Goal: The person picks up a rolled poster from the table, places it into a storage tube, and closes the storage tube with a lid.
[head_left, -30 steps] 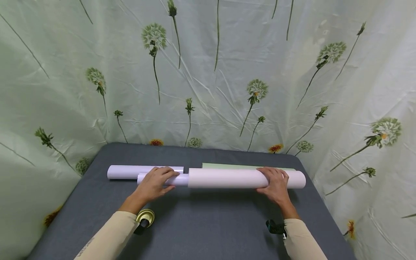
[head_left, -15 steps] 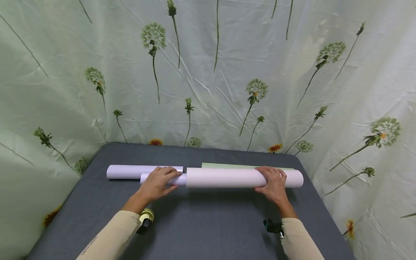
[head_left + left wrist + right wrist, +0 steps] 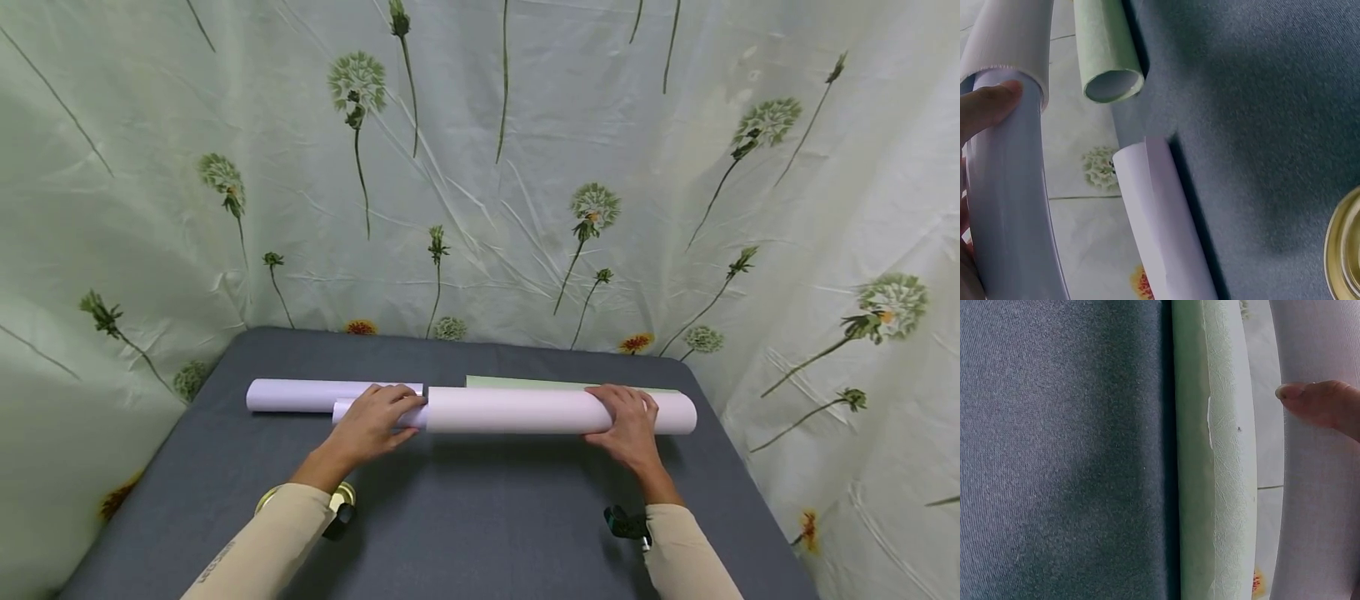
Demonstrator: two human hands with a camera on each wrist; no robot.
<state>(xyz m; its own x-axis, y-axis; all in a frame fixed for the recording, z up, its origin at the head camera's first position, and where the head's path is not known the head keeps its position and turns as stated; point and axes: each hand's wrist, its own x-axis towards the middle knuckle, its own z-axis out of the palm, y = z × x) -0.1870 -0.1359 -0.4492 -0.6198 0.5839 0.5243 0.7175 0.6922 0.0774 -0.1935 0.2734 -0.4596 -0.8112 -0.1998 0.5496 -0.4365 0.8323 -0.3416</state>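
A: Grip?
B: L hand (image 3: pixel 373 421) pinches thin roll (image 3: pixel 1010 187), R hand (image 3: pixel 626 425) grips fat roll (image 3: pixel 510 410).
A: Pos rel. fat roll?
B: thin roll partly in its L end, green roll (image 3: pixel 1219 475) bhnd.

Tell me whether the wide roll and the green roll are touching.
Apart. The right wrist view shows it: a strip of floral cloth shows between the wide roll and the green roll along their visible length.
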